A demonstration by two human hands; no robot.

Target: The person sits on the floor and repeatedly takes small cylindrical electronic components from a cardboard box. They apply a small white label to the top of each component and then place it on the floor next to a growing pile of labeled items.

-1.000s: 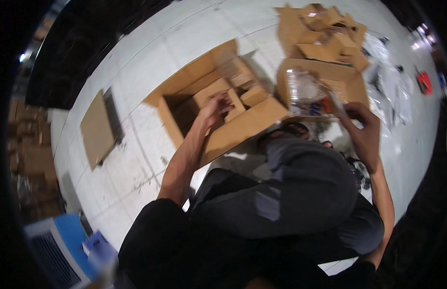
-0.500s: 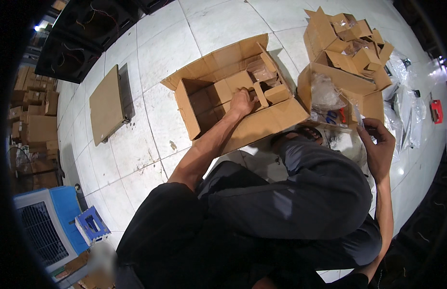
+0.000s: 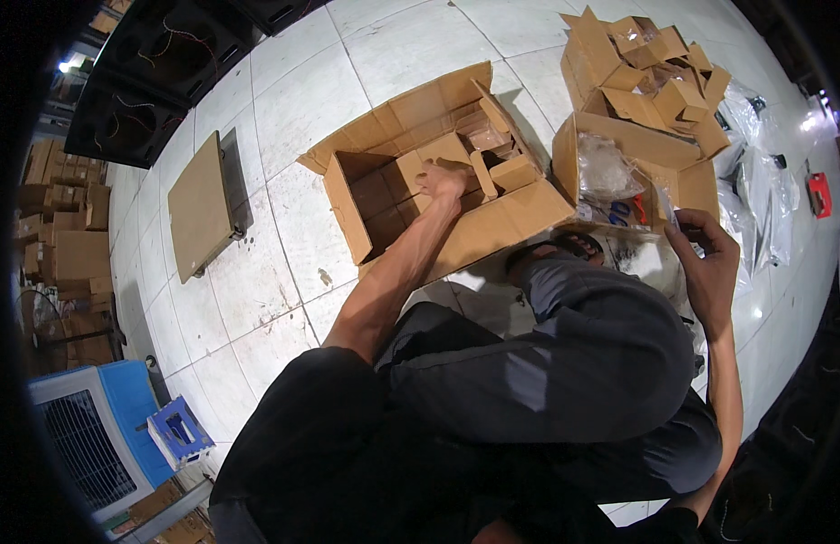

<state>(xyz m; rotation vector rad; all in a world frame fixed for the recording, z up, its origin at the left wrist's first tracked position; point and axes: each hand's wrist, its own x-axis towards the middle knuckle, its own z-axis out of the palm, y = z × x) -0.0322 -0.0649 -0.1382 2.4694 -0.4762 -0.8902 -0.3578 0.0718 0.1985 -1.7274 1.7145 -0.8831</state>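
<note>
My left hand (image 3: 443, 179) reaches into an open cardboard box (image 3: 502, 224) in front of me. Its fingers are apart and bent over the small brown cartons (image 3: 406, 172) lying inside; no object shows in its grasp. At the right, my right hand (image 3: 707, 254) is closed in a pinch on a thin pale strip (image 3: 665, 201), whose lower end the fingers hide. That hand hovers near the front edge of a second open cardboard box (image 3: 687, 186). In this box lie a crumpled clear plastic bag (image 3: 606, 170) and blue-handled scissors (image 3: 619, 214).
Behind the second box, another box (image 3: 651, 72) overflows with opened small cartons. Clear plastic packaging (image 3: 755, 199) and a red object (image 3: 819, 195) lie at the far right. A flat brown board (image 3: 202, 208) is on the left floor tiles, with a blue-and-white cooler (image 3: 94, 431) nearer me.
My left hand has shifted slightly left inside the box, away from the upright carton flaps, and its fingers have spread. The right hand still pinches the strip, nearly unmoved.
</note>
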